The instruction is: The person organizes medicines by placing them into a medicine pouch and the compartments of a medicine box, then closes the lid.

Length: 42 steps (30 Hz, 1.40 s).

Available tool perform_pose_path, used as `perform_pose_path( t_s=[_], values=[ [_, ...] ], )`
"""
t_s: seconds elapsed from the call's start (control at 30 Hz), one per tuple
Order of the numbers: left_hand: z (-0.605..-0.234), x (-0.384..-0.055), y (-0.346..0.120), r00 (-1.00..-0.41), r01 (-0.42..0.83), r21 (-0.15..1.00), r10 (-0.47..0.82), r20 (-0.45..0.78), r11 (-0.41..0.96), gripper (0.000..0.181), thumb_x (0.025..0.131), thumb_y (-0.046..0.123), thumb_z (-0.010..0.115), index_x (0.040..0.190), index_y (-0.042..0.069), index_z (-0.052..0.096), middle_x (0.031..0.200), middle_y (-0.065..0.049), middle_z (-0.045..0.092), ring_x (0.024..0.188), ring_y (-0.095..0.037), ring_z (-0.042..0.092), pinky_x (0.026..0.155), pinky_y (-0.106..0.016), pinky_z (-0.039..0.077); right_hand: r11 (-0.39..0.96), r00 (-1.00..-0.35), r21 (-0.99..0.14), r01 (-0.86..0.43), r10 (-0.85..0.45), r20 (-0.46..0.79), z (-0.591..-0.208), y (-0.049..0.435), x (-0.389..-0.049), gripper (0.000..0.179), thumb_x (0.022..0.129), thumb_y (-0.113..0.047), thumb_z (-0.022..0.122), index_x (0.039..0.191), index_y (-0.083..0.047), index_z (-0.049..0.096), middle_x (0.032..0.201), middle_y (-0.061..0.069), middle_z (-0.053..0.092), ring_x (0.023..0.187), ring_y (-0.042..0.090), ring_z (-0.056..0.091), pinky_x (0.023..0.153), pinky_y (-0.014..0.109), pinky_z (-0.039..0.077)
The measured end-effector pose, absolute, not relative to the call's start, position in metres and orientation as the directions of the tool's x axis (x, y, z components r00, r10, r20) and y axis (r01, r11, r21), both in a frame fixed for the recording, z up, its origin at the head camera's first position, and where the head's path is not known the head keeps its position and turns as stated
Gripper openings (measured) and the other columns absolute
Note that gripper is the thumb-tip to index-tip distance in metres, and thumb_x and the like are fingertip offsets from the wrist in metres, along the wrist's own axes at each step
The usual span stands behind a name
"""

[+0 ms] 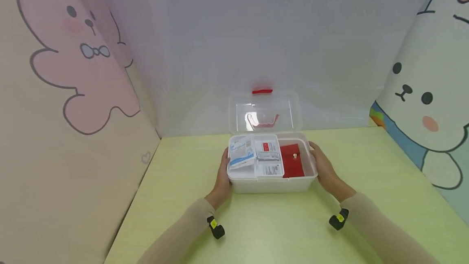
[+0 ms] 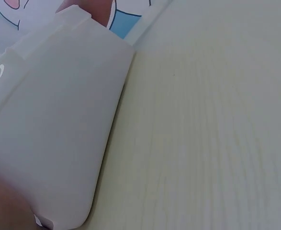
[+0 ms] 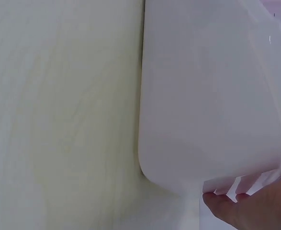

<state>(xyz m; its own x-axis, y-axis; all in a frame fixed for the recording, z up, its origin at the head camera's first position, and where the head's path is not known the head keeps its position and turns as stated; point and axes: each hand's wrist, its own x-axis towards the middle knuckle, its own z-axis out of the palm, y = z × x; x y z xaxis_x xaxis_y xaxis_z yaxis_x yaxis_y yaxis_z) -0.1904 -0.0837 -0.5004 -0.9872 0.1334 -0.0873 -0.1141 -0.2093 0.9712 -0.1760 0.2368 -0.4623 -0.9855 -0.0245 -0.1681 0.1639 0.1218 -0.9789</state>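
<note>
A white plastic first-aid box [image 1: 271, 186] stands on the table, its clear lid [image 1: 239, 107] with a red handle and red latch swung up at the back. Inside, on the left, sits a white divided tray [image 1: 249, 172] bearing a packet marked "Surgical" [image 1: 242, 152] and smaller white packets [image 1: 267, 148]. To the right of the tray lies a red pouch [image 1: 292, 165]. My left hand [image 1: 222, 182] holds the box's left end, and my right hand [image 1: 326, 172] holds its right end. The right wrist view shows fingers [image 3: 221, 205] against the end wall; the left hand is blurred in its wrist view.
The pale yellow-green table [image 1: 271, 231] reaches out on both sides of the box. A whitish back wall [image 1: 205, 52] rises close behind the lid. Side panels with a pink bear [image 1: 88, 93] and a white cartoon animal [image 1: 414, 113] flank the table.
</note>
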Motion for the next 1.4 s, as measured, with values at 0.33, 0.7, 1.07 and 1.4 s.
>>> perform_pose_path(
  t_s=[0.33,0.7,1.07,1.4],
  values=[
    [-0.496,-0.168,-0.086,-0.982,-0.123,0.974,0.168,-0.091,-0.192,0.055,0.105,0.046,0.022,0.157,0.036,0.008,0.166,0.006,0.01,0.154,-0.027,0.01,0.121,-0.055,0.013,0.136,-0.985,-0.985,0.108,-0.122,-0.125,-0.469,0.244,-0.149,0.056,0.108,-0.039,0.016,0.159,-0.024,-0.001,0.163,0.014,0.013,0.142,0.035,0.022,0.114,0.046,0.031],
    [-0.498,-0.158,-0.087,-0.98,-0.12,0.974,0.181,-0.085,-0.194,0.055,0.105,0.042,0.023,0.157,0.035,0.009,0.166,0.006,0.008,0.154,-0.027,0.004,0.122,-0.056,0.011,0.196,-0.987,-0.977,0.088,-0.119,-0.112,-0.468,0.246,-0.138,0.055,0.108,-0.035,0.016,0.159,-0.022,-0.001,0.163,0.017,0.011,0.141,0.039,0.023,0.115,0.056,0.028],
    [-0.484,-0.196,-0.115,-0.987,-0.043,0.98,0.158,-0.011,-0.195,0.055,0.106,0.033,0.028,0.157,0.019,0.014,0.165,-0.009,0.014,0.154,-0.03,0.009,0.124,-0.052,0.007,0.163,-0.986,-0.986,0.026,-0.161,-0.052,-0.451,0.275,-0.165,0.067,0.107,-0.044,0.025,0.158,-0.008,0.001,0.163,0.025,0.008,0.149,0.046,0.011,0.118,0.063,0.016],
    [-0.446,-0.27,-0.141,-0.989,-0.083,0.996,0.12,-0.083,0.005,0.052,0.101,0.025,0.053,0.149,0.009,0.037,0.152,-0.01,0.045,0.14,-0.029,0.044,0.114,-0.045,0.038,0.262,-0.955,-0.965,0.025,-0.278,-0.1,-0.437,0.31,-0.224,0.067,0.106,-0.041,0.034,0.156,-0.002,0.011,0.16,0.027,0.015,0.145,0.046,0.022,0.117,0.055,0.027]
  ],
)
